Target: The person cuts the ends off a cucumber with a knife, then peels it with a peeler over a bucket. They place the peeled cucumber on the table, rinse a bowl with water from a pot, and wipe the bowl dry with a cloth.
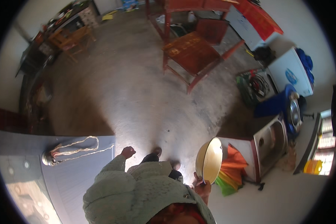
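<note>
My right hand (202, 187) grips the lower rim of a cream-yellow basin (203, 161), thumb over the edge. The basin is tilted on its side, its pale inside turned to the right, and nothing shows in it. My left hand (128, 152) hangs out to the left over the floor with its fingers curled in, and I see nothing in it. Close by the basin, on its right, hang orange, yellow and green cloths or bags (232, 168).
A steel sink (270, 138) stands to the right, beyond it a blue bin (274, 109) and a white appliance (291, 71). A brown wooden chair (192, 52) stands ahead. To the left is a grey door (78, 168) with rope looped at its handle.
</note>
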`<state>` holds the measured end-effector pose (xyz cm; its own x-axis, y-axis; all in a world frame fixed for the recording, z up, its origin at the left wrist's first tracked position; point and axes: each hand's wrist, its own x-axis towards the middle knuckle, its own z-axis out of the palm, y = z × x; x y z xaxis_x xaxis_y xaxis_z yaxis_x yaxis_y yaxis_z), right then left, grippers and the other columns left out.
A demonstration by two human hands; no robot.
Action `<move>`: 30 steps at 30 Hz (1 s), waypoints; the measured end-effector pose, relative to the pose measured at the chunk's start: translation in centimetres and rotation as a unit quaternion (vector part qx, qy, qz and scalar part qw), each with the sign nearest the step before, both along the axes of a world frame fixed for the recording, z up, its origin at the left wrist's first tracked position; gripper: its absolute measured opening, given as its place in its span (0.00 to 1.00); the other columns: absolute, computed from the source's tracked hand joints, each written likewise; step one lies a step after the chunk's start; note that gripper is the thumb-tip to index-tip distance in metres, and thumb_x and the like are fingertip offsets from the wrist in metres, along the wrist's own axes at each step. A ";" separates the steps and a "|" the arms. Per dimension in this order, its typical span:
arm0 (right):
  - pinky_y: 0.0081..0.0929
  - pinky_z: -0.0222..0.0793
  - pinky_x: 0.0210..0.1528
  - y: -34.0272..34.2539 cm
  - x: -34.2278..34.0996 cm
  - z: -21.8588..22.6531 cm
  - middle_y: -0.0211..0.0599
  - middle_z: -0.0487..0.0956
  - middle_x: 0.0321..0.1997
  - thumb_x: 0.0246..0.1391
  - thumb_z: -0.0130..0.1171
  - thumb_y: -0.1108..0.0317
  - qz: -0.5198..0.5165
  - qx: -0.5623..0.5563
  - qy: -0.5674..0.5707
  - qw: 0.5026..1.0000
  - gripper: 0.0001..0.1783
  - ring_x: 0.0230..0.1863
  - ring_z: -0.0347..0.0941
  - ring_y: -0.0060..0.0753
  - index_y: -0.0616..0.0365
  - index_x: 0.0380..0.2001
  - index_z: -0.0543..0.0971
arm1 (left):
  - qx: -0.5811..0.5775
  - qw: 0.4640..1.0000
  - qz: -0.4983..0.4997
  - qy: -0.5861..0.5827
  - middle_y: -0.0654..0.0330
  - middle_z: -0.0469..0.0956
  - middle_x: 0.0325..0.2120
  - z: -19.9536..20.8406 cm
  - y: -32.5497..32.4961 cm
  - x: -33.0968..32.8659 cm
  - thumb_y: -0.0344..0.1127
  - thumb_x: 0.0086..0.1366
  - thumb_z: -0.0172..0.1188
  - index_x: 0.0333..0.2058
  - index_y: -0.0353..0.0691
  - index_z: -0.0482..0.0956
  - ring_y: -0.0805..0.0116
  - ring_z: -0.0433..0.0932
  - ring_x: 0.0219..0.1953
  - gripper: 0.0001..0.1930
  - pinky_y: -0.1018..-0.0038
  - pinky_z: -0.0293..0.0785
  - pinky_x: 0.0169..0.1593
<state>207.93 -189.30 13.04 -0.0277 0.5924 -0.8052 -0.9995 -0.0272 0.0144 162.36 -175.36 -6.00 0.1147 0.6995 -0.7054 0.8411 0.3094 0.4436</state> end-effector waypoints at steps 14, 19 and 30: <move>0.18 0.74 0.23 20.8 -0.1 -2.0 0.40 0.75 0.34 0.43 0.48 0.77 0.304 0.035 -0.030 0.951 0.17 0.28 0.73 0.36 0.62 0.41 0.70 | 0.029 0.953 0.300 0.029 0.58 0.77 0.15 8.0 -8.2 -2.9 0.47 0.51 0.55 0.22 0.39 0.79 0.63 0.78 0.23 0.16 0.67 0.74 0.34; 0.29 0.71 0.21 29.4 -5.1 -0.8 0.43 0.74 0.32 0.40 0.48 0.76 0.342 0.185 -0.170 0.905 0.19 0.26 0.72 0.40 0.62 0.40 0.69 | -0.005 0.929 0.369 0.008 0.59 0.78 0.19 5.1 -10.2 -3.8 0.42 0.53 0.59 0.25 0.38 0.78 0.69 0.77 0.21 0.12 0.71 0.73 0.26; 0.29 0.74 0.21 49.4 -22.5 11.6 0.46 0.75 0.33 0.43 0.46 0.76 0.369 0.286 -0.380 0.799 0.19 0.26 0.75 0.38 0.68 0.42 0.67 | 0.021 0.839 0.518 -0.164 0.58 0.77 0.20 2.3 4.8 -7.1 0.37 0.53 0.59 0.27 0.35 0.75 0.70 0.75 0.20 0.10 0.72 0.73 0.27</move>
<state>185.44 -139.92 24.63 -0.1701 0.9174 -0.3597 -0.4229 -0.3976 -0.8143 155.30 -170.57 -3.73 -0.3862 0.5671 -0.7275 -0.0393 0.7779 0.6272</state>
